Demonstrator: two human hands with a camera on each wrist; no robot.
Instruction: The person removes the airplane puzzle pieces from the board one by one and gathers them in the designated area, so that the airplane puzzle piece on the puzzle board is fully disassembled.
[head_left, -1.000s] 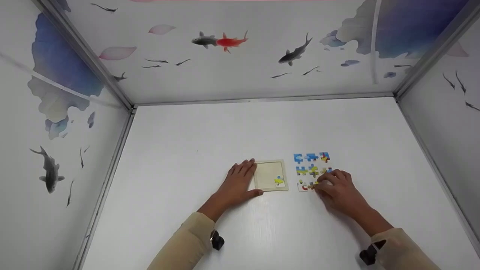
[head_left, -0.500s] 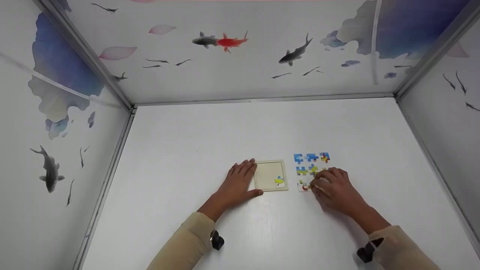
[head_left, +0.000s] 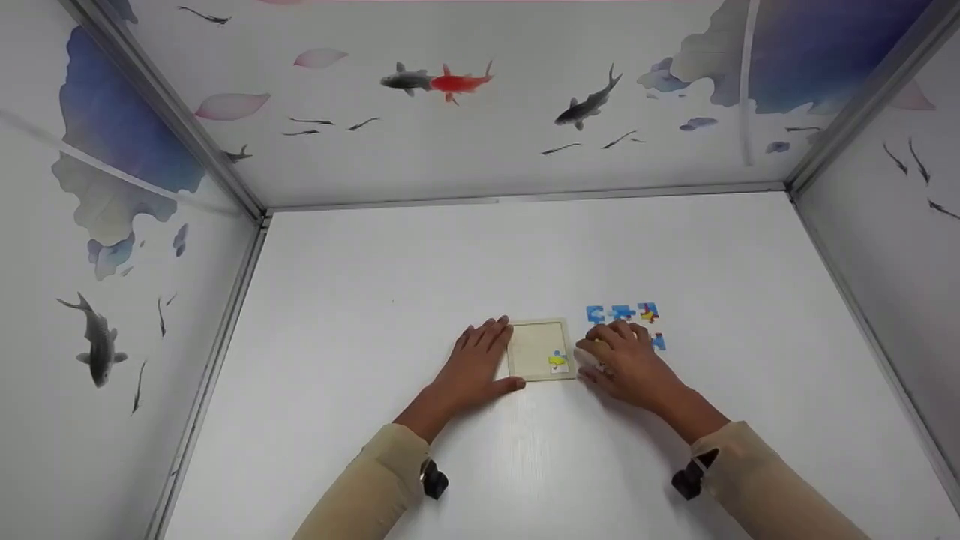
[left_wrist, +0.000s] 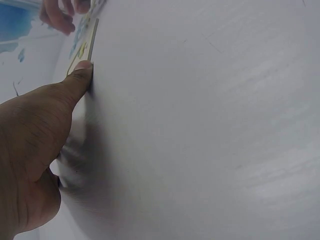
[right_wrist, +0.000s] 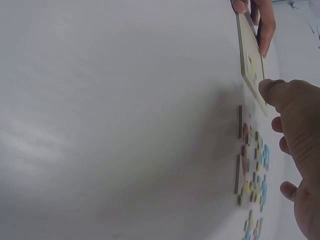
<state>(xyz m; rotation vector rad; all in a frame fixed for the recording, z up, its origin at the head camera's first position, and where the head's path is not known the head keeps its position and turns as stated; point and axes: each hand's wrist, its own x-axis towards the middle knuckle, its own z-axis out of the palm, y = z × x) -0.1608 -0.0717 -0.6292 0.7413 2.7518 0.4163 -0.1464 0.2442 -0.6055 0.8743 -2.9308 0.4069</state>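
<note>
A square wooden puzzle tray (head_left: 531, 346) lies flat on the white table, with one yellow, blue and white jigsaw piece (head_left: 557, 360) in its near right corner. My left hand (head_left: 474, 367) rests against the tray's left side, fingers straight along the rim and thumb at the near left corner. My right hand (head_left: 628, 366) hovers between the tray and the loose puzzle pieces (head_left: 621, 312), fingers loosely bent. In the right wrist view its thumb (right_wrist: 274, 92) overlaps the tray's edge, and nothing shows in its grasp. Several loose pieces are hidden under this hand in the head view.
In the right wrist view the loose pieces (right_wrist: 245, 175) lie in rows beside the tray. White walls (head_left: 510, 150) with painted fish and metal edge strips enclose the table on the back and both sides. A dark wrist camera (head_left: 687, 481) sits below the right sleeve.
My right hand has moved left from the right part of the loose pieces toward the tray, now covering the nearer left pieces. The left hand and the tray stay put.
</note>
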